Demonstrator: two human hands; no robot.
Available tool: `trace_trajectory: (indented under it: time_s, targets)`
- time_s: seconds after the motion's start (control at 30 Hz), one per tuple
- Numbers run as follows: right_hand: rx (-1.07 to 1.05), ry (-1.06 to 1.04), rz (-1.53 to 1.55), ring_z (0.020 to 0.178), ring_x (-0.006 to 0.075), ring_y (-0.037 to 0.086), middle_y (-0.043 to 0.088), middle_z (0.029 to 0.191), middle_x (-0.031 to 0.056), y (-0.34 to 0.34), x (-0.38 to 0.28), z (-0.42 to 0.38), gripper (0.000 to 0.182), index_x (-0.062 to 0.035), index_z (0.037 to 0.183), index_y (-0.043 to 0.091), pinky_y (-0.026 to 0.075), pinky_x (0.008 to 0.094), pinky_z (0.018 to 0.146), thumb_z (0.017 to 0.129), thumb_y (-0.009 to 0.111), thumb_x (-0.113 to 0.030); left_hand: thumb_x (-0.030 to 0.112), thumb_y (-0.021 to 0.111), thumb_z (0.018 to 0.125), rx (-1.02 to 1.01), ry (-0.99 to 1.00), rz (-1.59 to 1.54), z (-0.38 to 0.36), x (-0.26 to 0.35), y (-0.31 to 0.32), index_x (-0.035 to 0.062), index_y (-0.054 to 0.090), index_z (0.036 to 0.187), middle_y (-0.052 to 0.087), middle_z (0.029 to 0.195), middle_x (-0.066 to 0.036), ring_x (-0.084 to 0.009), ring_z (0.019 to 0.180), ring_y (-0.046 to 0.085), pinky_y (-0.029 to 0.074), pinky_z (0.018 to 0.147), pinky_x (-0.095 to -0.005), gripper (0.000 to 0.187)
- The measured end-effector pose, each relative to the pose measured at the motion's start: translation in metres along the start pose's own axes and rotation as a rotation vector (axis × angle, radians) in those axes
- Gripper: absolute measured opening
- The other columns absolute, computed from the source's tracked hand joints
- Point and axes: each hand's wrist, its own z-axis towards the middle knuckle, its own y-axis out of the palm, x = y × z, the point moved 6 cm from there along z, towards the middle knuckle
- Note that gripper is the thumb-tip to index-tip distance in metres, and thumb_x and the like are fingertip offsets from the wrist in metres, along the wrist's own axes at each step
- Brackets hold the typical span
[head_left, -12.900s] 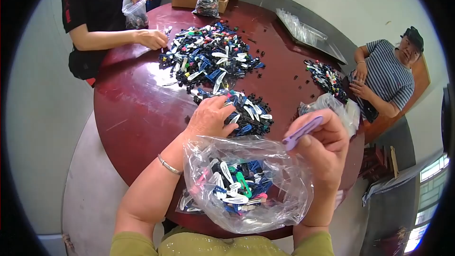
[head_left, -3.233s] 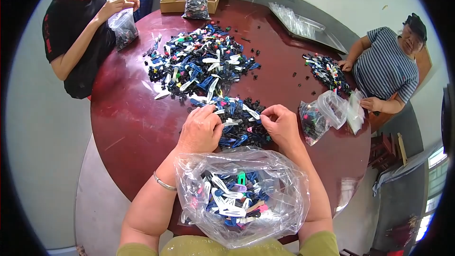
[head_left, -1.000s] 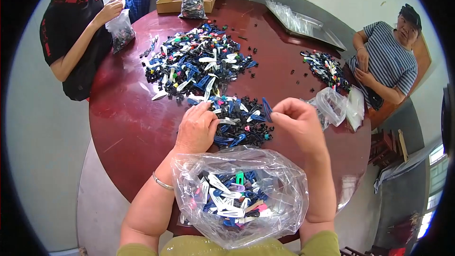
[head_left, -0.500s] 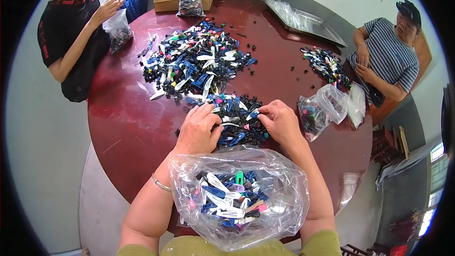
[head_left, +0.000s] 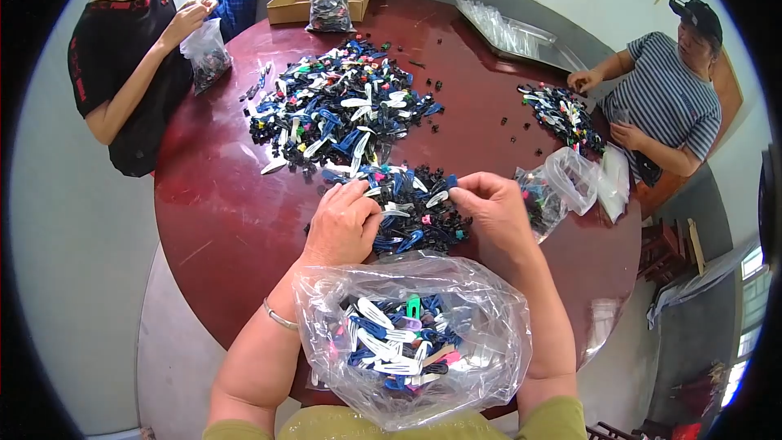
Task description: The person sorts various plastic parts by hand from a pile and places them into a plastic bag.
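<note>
On hair clips, no legible writing.

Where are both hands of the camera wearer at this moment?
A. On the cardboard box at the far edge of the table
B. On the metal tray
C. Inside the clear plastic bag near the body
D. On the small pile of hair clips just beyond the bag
D: the left hand and the right hand both rest on the small pile of hair clips, beyond the clear plastic bag.

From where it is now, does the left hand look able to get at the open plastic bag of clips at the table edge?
Probably yes. The left hand rests on the small clip pile, just beyond the plastic bag, with nothing between them.
</note>
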Motion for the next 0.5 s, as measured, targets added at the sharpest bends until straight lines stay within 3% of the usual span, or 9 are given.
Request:
trace_trajectory:
  time_s: [0.07, 0.13, 0.27, 0.4, 0.5]
  targets:
    - [0.021, -0.014, 0.118, 0.07, 0.0052, 0.058, 0.066, 0.079, 0.0016, 0.005, -0.037, -0.018, 0.012, 0.0016, 0.093, 0.067, 0.047, 0.0211, 0.064, 0.084, 0.071, -0.005, 0.008, 0.071, 0.075, 0.001, -0.018, -0.003, 0.001, 0.0, -0.002, 0.0027, 0.064, 0.084, 0.062, 0.116, -0.021, -0.0376, 0.11, 0.057, 0.043, 0.096, -0.0435, 0.012]
    - [-0.066, -0.114, 0.023, 0.072, 0.0051, 0.058, 0.066, 0.08, 0.0021, 0.004, -0.07, -0.034, 0.011, 0.0017, 0.092, 0.067, 0.047, 0.0212, 0.065, 0.082, 0.071, 0.0, 0.009, 0.072, 0.075, 0.005, -0.02, -0.009, 0.001, 0.0, -0.002, 0.0026, 0.064, 0.084, 0.062, 0.116, -0.021, -0.038, 0.111, 0.057, 0.043, 0.097, -0.0439, 0.013]
    - [-0.528, -0.255, 0.212, 0.075, 0.0055, 0.059, 0.067, 0.084, 0.0025, 0.03, -0.106, -0.072, 0.015, 0.0027, 0.089, 0.069, 0.047, 0.021, 0.065, 0.075, 0.075, 0.004, 0.009, 0.072, 0.076, 0.002, -0.012, -0.028, 0.0, 0.0, -0.002, 0.0022, 0.063, 0.084, 0.061, 0.117, -0.022, -0.0391, 0.112, 0.056, 0.042, 0.098, -0.0446, 0.014]
    - [-0.13, -0.184, -0.134, 0.069, 0.0061, 0.057, 0.065, 0.082, 0.0012, 0.029, -0.066, -0.037, 0.013, 0.0024, 0.091, 0.07, 0.045, 0.0215, 0.062, 0.081, 0.072, -0.006, 0.008, 0.072, 0.076, 0.001, 0.011, -0.069, 0.001, -0.001, -0.002, 0.0017, 0.063, 0.084, 0.062, 0.117, -0.023, -0.0393, 0.113, 0.056, 0.042, 0.098, -0.0446, 0.013]
    - [-0.126, -0.297, -0.499, 0.067, 0.0114, 0.058, 0.065, 0.085, 0.0058, 0.034, -0.019, -0.016, 0.019, -0.0015, 0.094, 0.071, 0.047, 0.026, 0.062, 0.079, 0.073, -0.012, 0.008, 0.072, 0.076, -0.009, 0.034, -0.095, 0.002, 0.0, -0.002, 0.0013, 0.063, 0.084, 0.062, 0.116, -0.023, -0.0387, 0.113, 0.056, 0.042, 0.099, -0.0444, 0.013]
